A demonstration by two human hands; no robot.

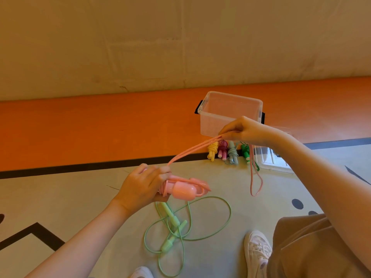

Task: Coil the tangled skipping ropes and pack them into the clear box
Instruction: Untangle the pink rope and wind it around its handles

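My left hand (144, 185) grips the pink handles and part-wound loops of a pink skipping rope (183, 189). My right hand (245, 130) pinches the doubled pink cord up and to the right, stretched taut between the hands, with its end loop hanging down below the hand. The clear box (228, 113) stands open and looks empty on the orange floor strip behind my right hand. A light green skipping rope (180, 223) lies loose and tangled on the floor below my left hand. Yellow (212, 150), maroon (222, 149), grey-blue (232, 154) and green (246, 152) coiled ropes stand in a row before the box.
The box's clear lid (275, 159) lies flat on the floor to the right of the coiled ropes. My white shoes (258, 251) and a tan-clad knee are at the bottom right. A beige wall rises behind the orange strip.
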